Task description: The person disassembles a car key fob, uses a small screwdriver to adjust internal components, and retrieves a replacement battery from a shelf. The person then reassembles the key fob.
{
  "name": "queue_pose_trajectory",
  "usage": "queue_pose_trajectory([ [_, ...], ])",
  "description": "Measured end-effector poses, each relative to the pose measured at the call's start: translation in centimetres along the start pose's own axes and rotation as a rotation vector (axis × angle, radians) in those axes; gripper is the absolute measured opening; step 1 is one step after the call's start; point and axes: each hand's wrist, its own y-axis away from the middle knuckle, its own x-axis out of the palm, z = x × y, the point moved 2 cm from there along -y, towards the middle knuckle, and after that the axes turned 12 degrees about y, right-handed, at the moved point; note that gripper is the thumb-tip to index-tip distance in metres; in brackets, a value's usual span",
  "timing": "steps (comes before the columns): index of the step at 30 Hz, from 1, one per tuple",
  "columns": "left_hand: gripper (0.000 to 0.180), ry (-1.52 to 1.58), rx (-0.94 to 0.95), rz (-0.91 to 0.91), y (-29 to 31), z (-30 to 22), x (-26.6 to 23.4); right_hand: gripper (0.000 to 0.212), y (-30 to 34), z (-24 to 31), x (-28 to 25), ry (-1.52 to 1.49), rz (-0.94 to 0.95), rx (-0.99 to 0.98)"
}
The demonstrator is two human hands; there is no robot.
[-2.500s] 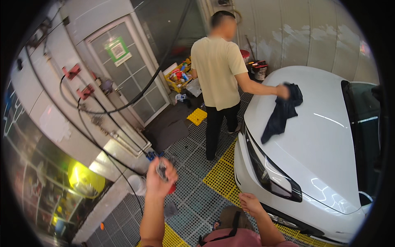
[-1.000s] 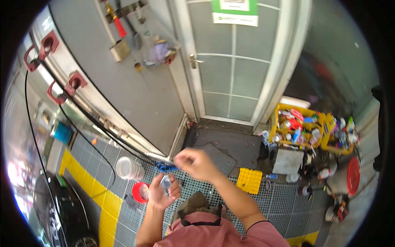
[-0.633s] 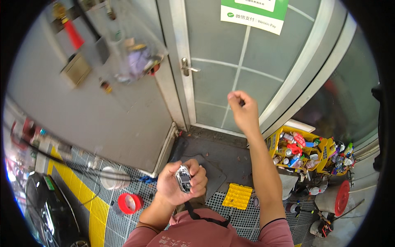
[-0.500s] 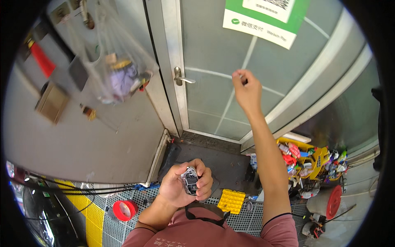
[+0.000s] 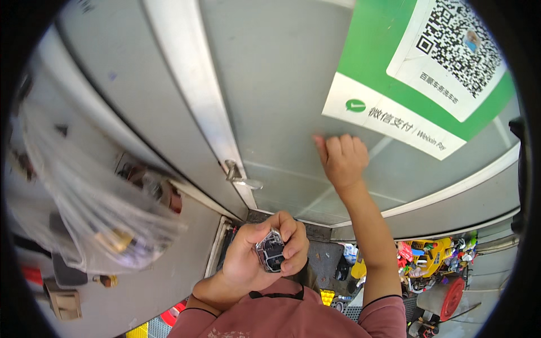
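My left hand [image 5: 241,256] is closed around a small black case with shiny silver or clear edges [image 5: 271,252], held upright close to my chest; its exact kind does not show. Stretched out ahead, my right hand [image 5: 345,161] is raised in front of a grey door [image 5: 282,96]. Its fingers are curled and the thumb sticks out to the left; the palm side is hidden, so I cannot see whether anything is in it. Just above that hand is a green and white sign [image 5: 360,62] with a square code. I cannot tell whether the hand touches the door.
A metal door handle [image 5: 242,176] is left of my right hand. A clear plastic bag [image 5: 84,186] hangs on the wall at left. At lower right are a yellow basket [image 5: 431,256] heaped with coloured bottles and a red round lid [image 5: 452,298].
My view has moved closer to the door, so sign and handle look larger. My right hand has turned from a pinch to curled fingers, thumb out. My left hand still grips the case.
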Motion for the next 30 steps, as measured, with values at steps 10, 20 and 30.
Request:
queue_pose_trajectory([
  [10,0.027,-0.004,0.228,-0.066,-5.5,-5.7,-1.4,0.011,5.5,9.3,0.8,-0.904,0.677,0.082],
  [20,0.027,0.139,0.377,-0.066,-2.0,-9.8,-2.2,0.030,14.3,20.7,9.1,-0.700,1.122,-0.147],
  [30,0.027,0.149,0.300,-0.005,-2.6,-10.6,-1.0,0.025,19.8,20.3,7.5,-0.769,0.783,0.357],
])
